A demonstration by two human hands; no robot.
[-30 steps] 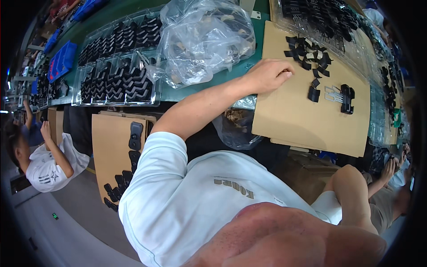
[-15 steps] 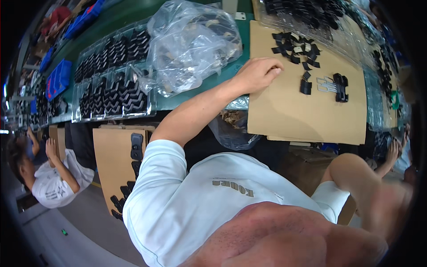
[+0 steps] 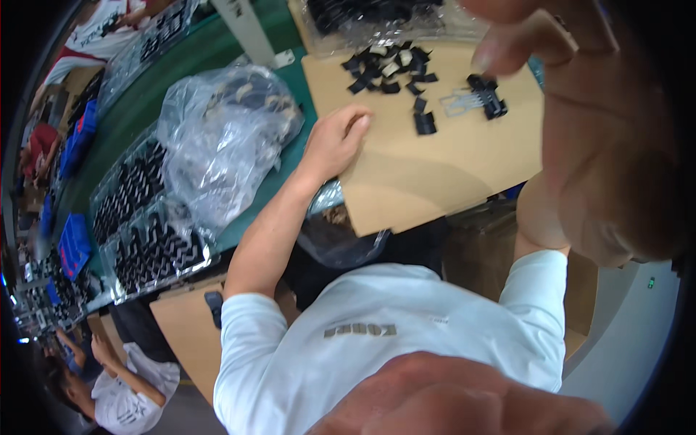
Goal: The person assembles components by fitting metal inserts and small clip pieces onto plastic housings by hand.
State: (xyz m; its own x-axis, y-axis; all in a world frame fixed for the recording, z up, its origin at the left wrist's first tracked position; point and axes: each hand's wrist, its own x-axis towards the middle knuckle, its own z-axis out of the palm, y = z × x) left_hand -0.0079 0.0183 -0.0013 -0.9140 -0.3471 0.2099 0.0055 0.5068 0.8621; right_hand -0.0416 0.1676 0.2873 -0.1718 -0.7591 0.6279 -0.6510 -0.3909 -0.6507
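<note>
My left hand (image 3: 337,141) rests on the left edge of a brown cardboard sheet (image 3: 435,167), fingers curled in and nothing visible in them. Large and blurred, my right hand (image 3: 605,138) is raised close to the camera at the right, its visible fingers bent and apart, holding nothing that I can see. Small black pieces (image 3: 389,87), a few with pale faces, lie scattered on the cardboard, with larger black pieces (image 3: 425,123) nearer me. To their right is a black plastic part (image 3: 493,101) with thin metal loops (image 3: 460,104), partly beneath my right fingertips in the picture.
A clear plastic bag (image 3: 217,145) of parts lies on the green table (image 3: 196,54), left of my left arm. Clear trays of black parts (image 3: 156,254) stand further left, near a blue bin (image 3: 75,246). Another person (image 3: 134,391) sits at the lower left.
The view has swung, so the table appears tilted and shifted left. My right hand has risen from the lower right to close before the camera. My left hand stays on the cardboard edge.
</note>
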